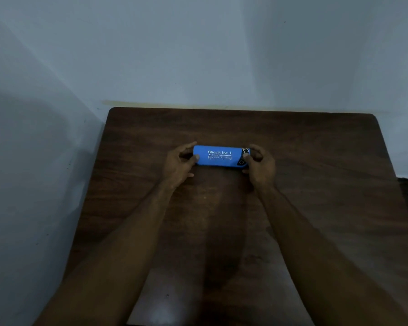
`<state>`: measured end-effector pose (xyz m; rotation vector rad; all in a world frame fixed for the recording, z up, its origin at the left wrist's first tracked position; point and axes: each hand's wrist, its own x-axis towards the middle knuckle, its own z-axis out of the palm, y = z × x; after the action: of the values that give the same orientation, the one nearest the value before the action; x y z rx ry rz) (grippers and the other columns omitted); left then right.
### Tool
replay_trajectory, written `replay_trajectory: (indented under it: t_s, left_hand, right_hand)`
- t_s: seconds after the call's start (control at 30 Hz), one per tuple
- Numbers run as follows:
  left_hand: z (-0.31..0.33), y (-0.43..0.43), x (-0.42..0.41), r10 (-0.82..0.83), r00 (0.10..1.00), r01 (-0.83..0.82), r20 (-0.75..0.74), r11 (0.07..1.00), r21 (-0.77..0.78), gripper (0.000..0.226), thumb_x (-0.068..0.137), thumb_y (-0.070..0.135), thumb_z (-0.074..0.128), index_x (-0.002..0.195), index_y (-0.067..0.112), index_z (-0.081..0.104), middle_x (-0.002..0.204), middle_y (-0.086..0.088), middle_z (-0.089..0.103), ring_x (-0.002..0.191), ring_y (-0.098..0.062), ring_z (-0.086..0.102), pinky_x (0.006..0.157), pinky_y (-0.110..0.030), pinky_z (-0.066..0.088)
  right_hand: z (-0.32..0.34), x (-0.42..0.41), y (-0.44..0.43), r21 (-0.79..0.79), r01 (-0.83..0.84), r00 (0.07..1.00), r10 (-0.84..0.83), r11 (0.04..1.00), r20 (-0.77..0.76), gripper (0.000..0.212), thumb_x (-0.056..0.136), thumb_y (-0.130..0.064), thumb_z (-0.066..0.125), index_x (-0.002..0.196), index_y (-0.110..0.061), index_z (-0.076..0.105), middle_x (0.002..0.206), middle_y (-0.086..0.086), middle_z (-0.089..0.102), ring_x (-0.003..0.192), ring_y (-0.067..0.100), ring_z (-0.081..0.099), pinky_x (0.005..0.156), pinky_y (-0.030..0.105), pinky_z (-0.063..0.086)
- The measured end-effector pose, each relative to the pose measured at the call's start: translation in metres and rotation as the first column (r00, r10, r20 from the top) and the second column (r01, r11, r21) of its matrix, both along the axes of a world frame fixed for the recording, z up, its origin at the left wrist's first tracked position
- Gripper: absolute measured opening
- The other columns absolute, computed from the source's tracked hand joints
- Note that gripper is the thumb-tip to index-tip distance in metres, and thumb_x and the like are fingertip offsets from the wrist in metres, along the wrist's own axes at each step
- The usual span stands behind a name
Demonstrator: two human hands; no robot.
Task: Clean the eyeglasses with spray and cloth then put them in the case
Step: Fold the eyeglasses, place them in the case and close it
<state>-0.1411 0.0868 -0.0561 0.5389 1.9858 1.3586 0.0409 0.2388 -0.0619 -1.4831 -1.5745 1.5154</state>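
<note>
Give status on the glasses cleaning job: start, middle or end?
Done: cannot tell; the blue case looks closed, and no eyeglasses, spray or cloth show on the table. In hand: the left hand and right hand grip the case's two ends. Left: unclear; glasses may be inside already, or nothing has started.

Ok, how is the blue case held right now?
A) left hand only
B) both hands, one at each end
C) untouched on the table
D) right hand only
B: the left hand grips the blue case at its left end, the right hand at its right end.
</note>
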Motion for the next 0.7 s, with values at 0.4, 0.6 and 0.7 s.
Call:
replay_trajectory:
  t_s: [0.4, 0.6, 0.7]
  left_hand:
    - [-0.016, -0.006, 0.007, -0.004, 0.996, 0.004, -0.088, 1.000, 0.002, 0.053, 0.101, 0.016, 0.071, 0.150, 0.033, 0.057, 0.145, -0.005, 0.060, 0.111, -0.028, 0.070, 0.061, -0.034, 0.067]
    - [-0.025, 0.000, 0.013, 0.068, 0.994, -0.062, -0.087, 0.995, 0.074, 0.052, 0.103, 0.013, 0.068, 0.151, 0.028, 0.056, 0.149, -0.005, 0.054, 0.118, -0.023, 0.067, 0.065, -0.032, 0.067]
    - [-0.026, 0.017, -0.002, 0.105, 0.988, -0.092, -0.110, 0.988, 0.120, 0.051, 0.103, 0.012, 0.067, 0.151, 0.024, 0.056, 0.150, -0.007, 0.056, 0.115, -0.017, 0.069, 0.062, -0.029, 0.066]
  right_hand:
    - [-0.010, 0.001, -0.009, 0.100, 0.021, 1.000, -0.023, 0.995, 0.011, 0.034, 0.094, -0.013, 0.073, 0.126, -0.024, 0.070, 0.122, 0.000, 0.072, 0.103, 0.017, 0.074, 0.081, 0.048, 0.065]
    - [-0.003, -0.006, -0.018, 0.144, 0.108, 0.994, -0.111, 0.984, 0.014, 0.025, 0.095, -0.012, 0.073, 0.119, -0.017, 0.068, 0.111, -0.004, 0.071, 0.098, 0.011, 0.071, 0.087, 0.043, 0.064]
    - [0.003, -0.025, -0.005, 0.212, 0.125, 0.992, -0.124, 0.969, -0.020, 0.020, 0.096, -0.011, 0.071, 0.116, -0.013, 0.070, 0.107, -0.004, 0.071, 0.096, 0.011, 0.070, 0.086, 0.030, 0.061]
